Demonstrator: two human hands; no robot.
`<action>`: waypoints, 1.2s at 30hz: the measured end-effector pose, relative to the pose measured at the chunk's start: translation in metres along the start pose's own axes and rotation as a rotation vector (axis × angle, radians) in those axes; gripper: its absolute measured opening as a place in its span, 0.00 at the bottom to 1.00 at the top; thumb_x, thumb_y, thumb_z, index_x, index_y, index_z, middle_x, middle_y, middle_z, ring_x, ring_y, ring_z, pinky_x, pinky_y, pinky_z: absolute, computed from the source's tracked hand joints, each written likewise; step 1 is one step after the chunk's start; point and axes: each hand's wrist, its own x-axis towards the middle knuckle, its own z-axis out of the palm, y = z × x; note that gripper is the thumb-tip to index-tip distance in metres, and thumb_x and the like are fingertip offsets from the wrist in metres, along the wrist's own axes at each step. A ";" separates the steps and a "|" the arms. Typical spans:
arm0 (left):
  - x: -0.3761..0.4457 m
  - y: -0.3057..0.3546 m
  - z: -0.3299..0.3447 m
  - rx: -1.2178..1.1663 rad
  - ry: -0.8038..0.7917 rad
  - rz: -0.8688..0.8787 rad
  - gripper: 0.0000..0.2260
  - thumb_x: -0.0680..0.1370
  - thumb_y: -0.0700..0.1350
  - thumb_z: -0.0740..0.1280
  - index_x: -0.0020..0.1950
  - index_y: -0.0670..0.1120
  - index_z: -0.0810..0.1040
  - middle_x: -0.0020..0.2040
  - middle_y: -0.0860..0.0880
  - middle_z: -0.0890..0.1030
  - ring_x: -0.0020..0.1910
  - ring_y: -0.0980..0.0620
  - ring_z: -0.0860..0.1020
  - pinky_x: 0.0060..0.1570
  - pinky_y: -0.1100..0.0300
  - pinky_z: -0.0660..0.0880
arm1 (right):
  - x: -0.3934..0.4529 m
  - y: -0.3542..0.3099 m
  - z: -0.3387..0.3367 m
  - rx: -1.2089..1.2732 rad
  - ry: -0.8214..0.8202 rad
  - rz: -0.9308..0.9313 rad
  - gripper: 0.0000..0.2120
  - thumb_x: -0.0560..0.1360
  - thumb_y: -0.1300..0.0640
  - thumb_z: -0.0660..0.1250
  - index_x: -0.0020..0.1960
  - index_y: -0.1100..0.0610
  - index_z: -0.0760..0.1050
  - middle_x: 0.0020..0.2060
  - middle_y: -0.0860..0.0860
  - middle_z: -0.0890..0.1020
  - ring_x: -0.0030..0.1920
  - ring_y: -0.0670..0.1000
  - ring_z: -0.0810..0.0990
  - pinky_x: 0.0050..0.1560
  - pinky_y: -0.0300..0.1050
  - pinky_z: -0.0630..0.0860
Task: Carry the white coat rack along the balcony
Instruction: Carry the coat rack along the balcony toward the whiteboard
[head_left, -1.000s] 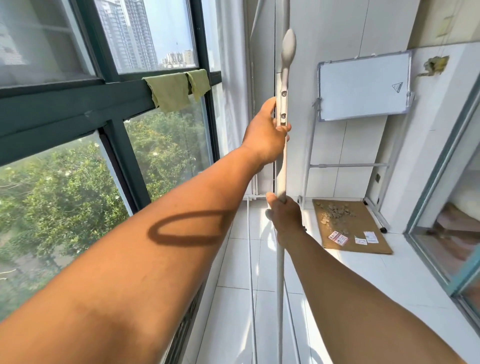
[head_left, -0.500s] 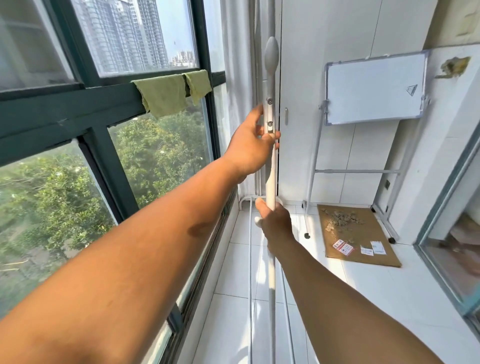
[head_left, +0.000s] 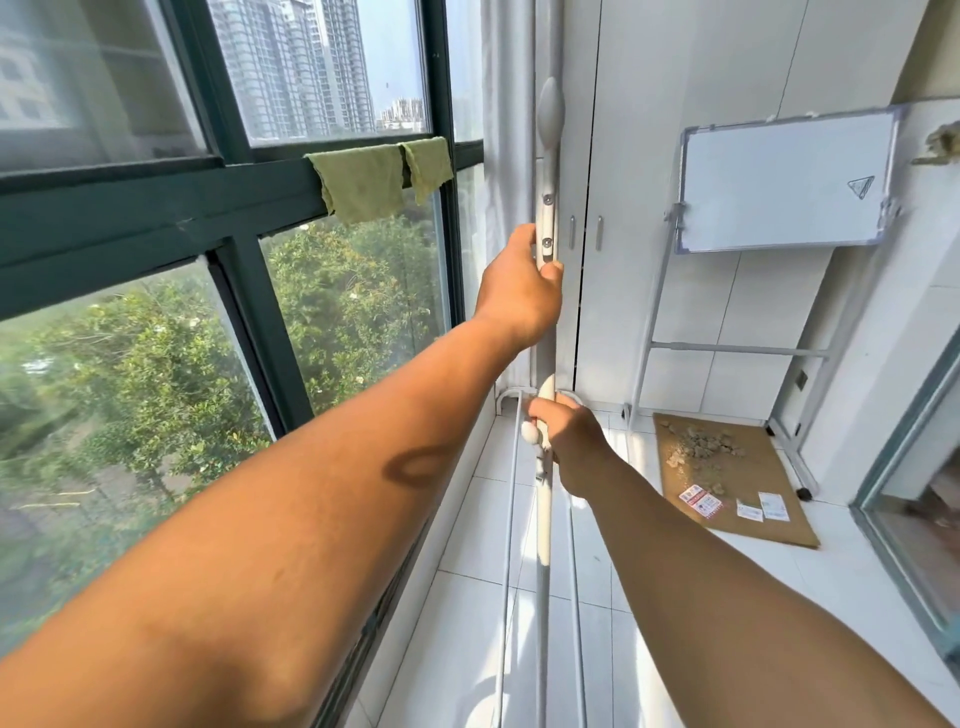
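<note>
Left hand (head_left: 521, 291): grip wrapped tight around the pole of the white coat rack (head_left: 545, 519), just below a two-screw bracket and an oval peg.
Right hand (head_left: 569, 447): grip wrapped tight around the same pole, lower down, beside a small rounded knob; both arms extended forward.
White coat rack: pole upright, running from the top of the view to the bottom; whether its base touches the floor cannot be told. Thin white rails run alongside the pole below the right hand.
Window frame (head_left: 156, 208): dark green, left of the pole; trees and tower blocks beyond the glass.
Green cloth (head_left: 363, 182): draped over the frame's crossbar, left of the pole, level with the bracket.
White cabinet (head_left: 649, 208): directly behind the pole, doors shut.
Whiteboard (head_left: 779, 182): on a stand, right of the pole, against the wall.
Brown board (head_left: 727, 478): flat on the tiled floor right of the pole, carrying rubble and small paper slips.
</note>
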 end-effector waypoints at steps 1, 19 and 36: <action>0.000 0.002 0.001 -0.002 0.013 -0.001 0.07 0.80 0.42 0.57 0.58 0.44 0.69 0.43 0.46 0.74 0.40 0.46 0.72 0.45 0.53 0.74 | 0.000 -0.001 -0.003 -0.004 -0.011 -0.024 0.04 0.68 0.58 0.62 0.39 0.58 0.70 0.33 0.61 0.70 0.26 0.55 0.65 0.28 0.45 0.65; 0.017 -0.012 -0.009 -0.055 0.023 -0.006 0.22 0.79 0.38 0.58 0.73 0.51 0.64 0.36 0.48 0.69 0.34 0.52 0.68 0.43 0.59 0.71 | -0.001 0.002 -0.001 -0.059 -0.063 -0.112 0.03 0.69 0.54 0.66 0.40 0.53 0.77 0.37 0.58 0.76 0.30 0.55 0.70 0.34 0.52 0.75; 0.029 -0.050 -0.072 -0.054 -0.002 -0.025 0.23 0.79 0.38 0.60 0.74 0.50 0.62 0.45 0.41 0.75 0.39 0.49 0.72 0.45 0.52 0.75 | 0.000 0.002 0.077 -0.030 -0.025 -0.108 0.04 0.70 0.57 0.65 0.37 0.54 0.75 0.35 0.58 0.74 0.31 0.54 0.67 0.35 0.50 0.71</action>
